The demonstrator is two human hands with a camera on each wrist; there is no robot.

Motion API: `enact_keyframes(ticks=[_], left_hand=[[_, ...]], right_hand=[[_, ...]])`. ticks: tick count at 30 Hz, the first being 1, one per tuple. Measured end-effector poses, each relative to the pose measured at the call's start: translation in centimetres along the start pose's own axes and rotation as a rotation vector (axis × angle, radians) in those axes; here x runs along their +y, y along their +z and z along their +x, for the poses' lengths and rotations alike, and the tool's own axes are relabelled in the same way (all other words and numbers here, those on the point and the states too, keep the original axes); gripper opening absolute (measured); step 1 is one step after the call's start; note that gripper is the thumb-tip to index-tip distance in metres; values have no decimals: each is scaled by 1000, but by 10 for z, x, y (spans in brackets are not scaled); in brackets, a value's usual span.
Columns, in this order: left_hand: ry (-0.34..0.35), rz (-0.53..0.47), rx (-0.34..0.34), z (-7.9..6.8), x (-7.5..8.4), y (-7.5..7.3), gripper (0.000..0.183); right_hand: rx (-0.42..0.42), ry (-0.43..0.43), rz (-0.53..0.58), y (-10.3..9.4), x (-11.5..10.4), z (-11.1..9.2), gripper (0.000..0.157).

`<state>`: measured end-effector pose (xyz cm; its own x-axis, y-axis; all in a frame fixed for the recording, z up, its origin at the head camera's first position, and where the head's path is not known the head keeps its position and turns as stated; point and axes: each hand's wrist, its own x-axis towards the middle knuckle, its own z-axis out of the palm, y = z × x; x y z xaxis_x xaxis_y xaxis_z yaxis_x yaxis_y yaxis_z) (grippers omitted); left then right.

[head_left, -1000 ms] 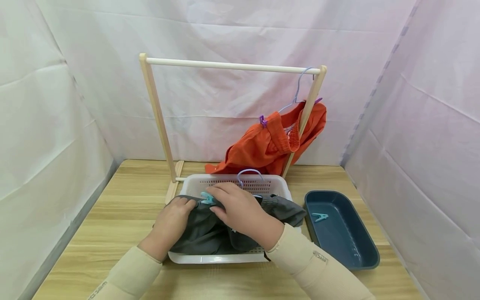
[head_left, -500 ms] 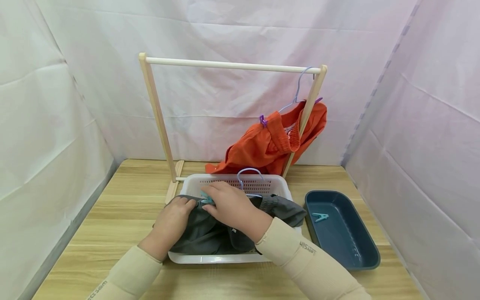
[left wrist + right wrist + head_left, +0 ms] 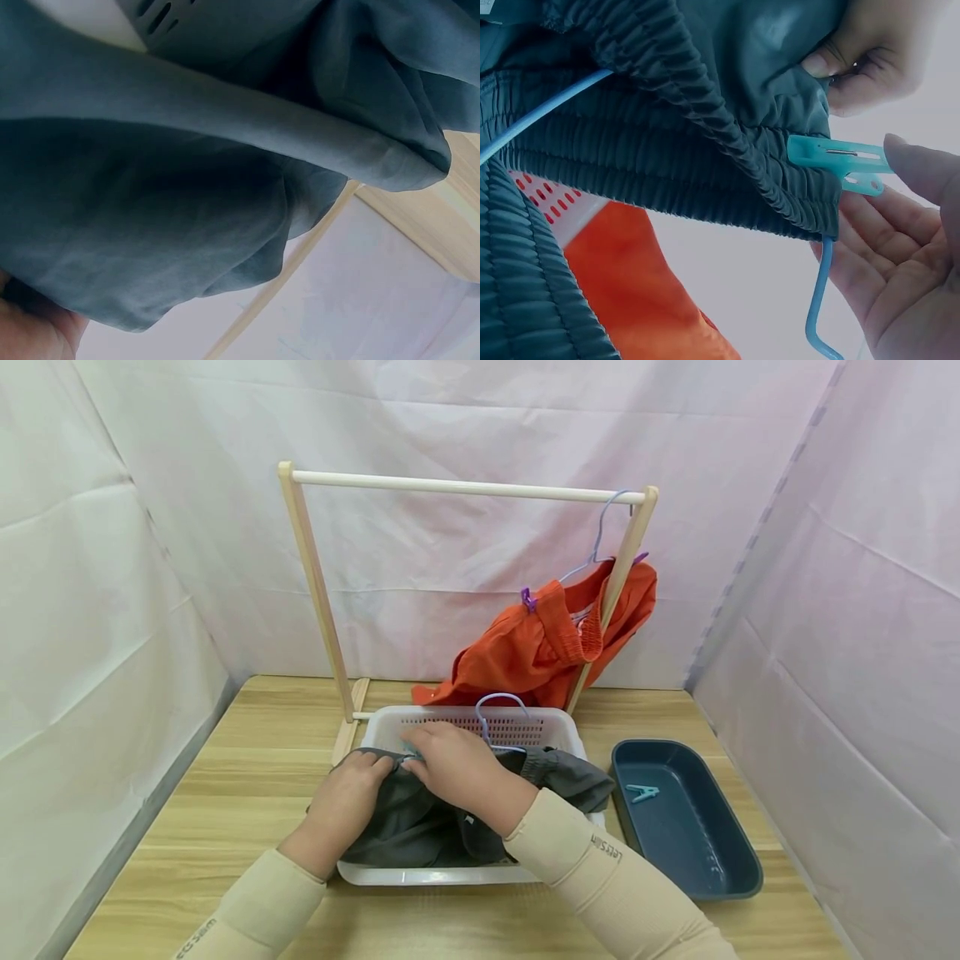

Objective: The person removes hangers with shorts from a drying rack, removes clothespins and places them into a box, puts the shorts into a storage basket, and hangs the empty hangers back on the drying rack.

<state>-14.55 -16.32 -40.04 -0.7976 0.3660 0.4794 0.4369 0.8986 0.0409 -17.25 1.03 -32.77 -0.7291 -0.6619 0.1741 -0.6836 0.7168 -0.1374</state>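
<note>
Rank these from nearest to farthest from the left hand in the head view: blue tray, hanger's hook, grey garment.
1. Grey garment: pinched by the left hand.
2. Hanger's hook: to the right, toward the back of the white basket.
3. Blue tray: farthest right, beyond the basket.

The dark grey garment [image 3: 420,831] looks like thin, smooth cloth with a faint sheen, ridged and puckered along its waistband [image 3: 577,150]. Its teal peg [image 3: 821,153] seems glossy plastic around a sliver of metal [image 3: 842,152]. From here, the white basket [image 3: 438,877] and blue tray [image 3: 693,827] shine like plastic; the rack [image 3: 318,585] is matt, pale wood, the tabletop [image 3: 247,777] wood-grained and softly glossy.
</note>
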Motion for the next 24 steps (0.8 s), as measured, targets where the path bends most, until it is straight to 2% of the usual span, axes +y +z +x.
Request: enact_keyframes(ticks=[8, 14, 24], left_hand=[[-6, 1, -6, 1, 0, 0, 14], [-18, -10, -15, 1, 0, 0, 14], [2, -10, 11, 1, -1, 0, 14]], right_hand=[[17, -34, 60, 3, 4, 1, 32], [67, -55, 111, 6, 7, 0, 26], [127, -51, 152, 10, 10, -2, 19]])
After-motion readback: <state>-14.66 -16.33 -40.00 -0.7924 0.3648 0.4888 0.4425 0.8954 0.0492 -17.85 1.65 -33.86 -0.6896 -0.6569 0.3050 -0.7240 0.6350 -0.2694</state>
